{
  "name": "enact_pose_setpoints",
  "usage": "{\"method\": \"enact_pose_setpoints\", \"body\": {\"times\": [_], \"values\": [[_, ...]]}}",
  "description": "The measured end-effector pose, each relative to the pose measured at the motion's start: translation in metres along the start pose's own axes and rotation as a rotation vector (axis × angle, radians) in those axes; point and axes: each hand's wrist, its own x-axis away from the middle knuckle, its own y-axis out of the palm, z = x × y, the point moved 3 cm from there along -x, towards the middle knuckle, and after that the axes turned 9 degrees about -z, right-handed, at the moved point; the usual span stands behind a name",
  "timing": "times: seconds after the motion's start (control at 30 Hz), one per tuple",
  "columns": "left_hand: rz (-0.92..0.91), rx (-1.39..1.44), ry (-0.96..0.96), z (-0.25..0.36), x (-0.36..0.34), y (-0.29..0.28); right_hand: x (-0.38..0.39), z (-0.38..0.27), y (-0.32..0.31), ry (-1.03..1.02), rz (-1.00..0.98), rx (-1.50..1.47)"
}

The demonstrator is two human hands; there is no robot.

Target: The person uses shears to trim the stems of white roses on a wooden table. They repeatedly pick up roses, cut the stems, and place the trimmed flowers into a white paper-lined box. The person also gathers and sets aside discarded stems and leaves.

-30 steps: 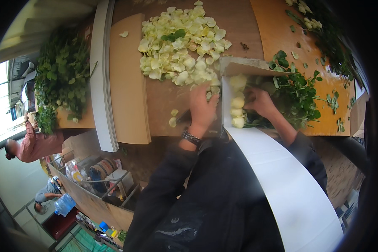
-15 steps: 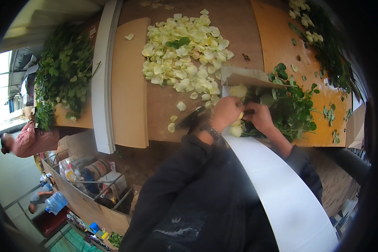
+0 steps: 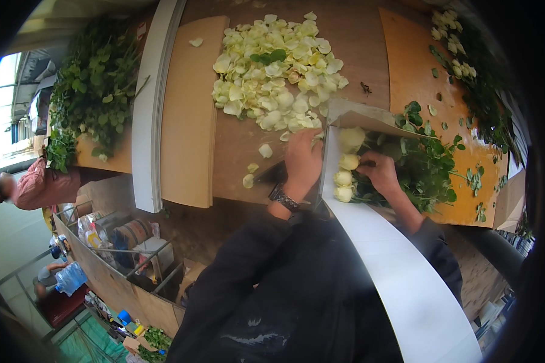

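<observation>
My left hand [image 3: 303, 164] is outside the raised board [image 3: 369, 121], beside the pile of cream petals [image 3: 272, 66], fingers curled over something too hidden to make out. My right hand [image 3: 379, 175] pinches at a cream rose [image 3: 349, 162] in a column of rose heads, whose leafy stems [image 3: 433, 160] extend rightward. These heads line the inner side of a pale upright strip [image 3: 329, 158]. A long white sheet [image 3: 406, 272] runs from the roses down over my front. A dark object [image 3: 267, 175], partly hidden, lies left of my left wrist.
Leafy stems [image 3: 94, 81] and white boards [image 3: 157, 103] are at the left, a tan board [image 3: 191, 115] beside them. More white flowers [image 3: 454, 42] lie upper right. One person [image 3: 42, 187] stands far left; another [image 3: 45, 278] is near a water jug [image 3: 71, 278], beyond a cluttered cart [image 3: 133, 260].
My left hand reached over the rose heads half a second ago and has moved back left to the petals, uncovering the roses. My right hand stays among the roses.
</observation>
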Motion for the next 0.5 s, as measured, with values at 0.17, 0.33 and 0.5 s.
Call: {"method": "enact_pose_setpoints", "body": {"times": [0.17, 0.33, 0.5], "values": [[-0.189, 0.259, -0.144, -0.005, 0.022, 0.015, 0.002, -0.009, 0.009, -0.251, 0.145, 0.365], [-0.239, 0.307, -0.184, -0.005, 0.035, 0.021, -0.010, 0.005, -0.002, -0.018, -0.050, 0.039], [-0.305, 0.228, -0.158, 0.011, 0.035, 0.017, -0.015, 0.005, -0.016, 0.001, -0.215, -0.092]]}}
